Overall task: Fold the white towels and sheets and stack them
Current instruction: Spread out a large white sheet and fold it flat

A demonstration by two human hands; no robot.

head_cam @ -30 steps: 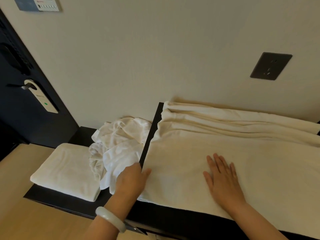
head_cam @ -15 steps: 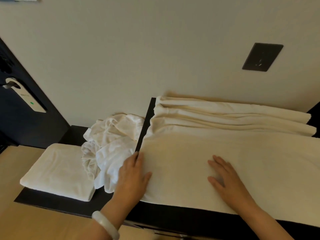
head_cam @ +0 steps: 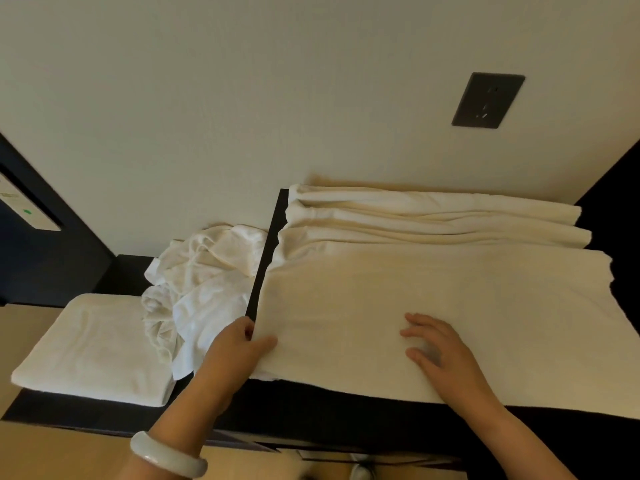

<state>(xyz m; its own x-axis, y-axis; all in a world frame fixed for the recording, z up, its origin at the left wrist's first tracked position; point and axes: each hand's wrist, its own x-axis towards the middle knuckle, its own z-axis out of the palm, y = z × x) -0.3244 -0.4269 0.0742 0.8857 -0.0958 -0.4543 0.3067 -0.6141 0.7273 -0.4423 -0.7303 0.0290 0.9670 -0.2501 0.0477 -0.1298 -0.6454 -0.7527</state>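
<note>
A large cream sheet [head_cam: 450, 299] lies spread over the raised black counter [head_cam: 346, 403], bunched in long folds against the wall. My left hand [head_cam: 239, 351] grips the sheet's near left edge, thumb on top and fingers curled under it. My right hand [head_cam: 440, 351] rests flat on the sheet near its front edge, fingers spread. On the lower black shelf [head_cam: 52, 410] to the left sit a folded white towel [head_cam: 90, 348] and a crumpled white cloth pile [head_cam: 201, 289].
A pale wall runs close behind the counter with a dark socket plate [head_cam: 488, 100]. A dark door with a lock handle [head_cam: 20, 206] stands at far left. Wooden floor [head_cam: 20, 452] shows below the shelf. A pale bangle [head_cam: 166, 459] circles my left wrist.
My left hand went from lying flat on the sheet's left edge to gripping that edge, thumb on top. My right hand slid slightly along the sheet. The view shifted a little.
</note>
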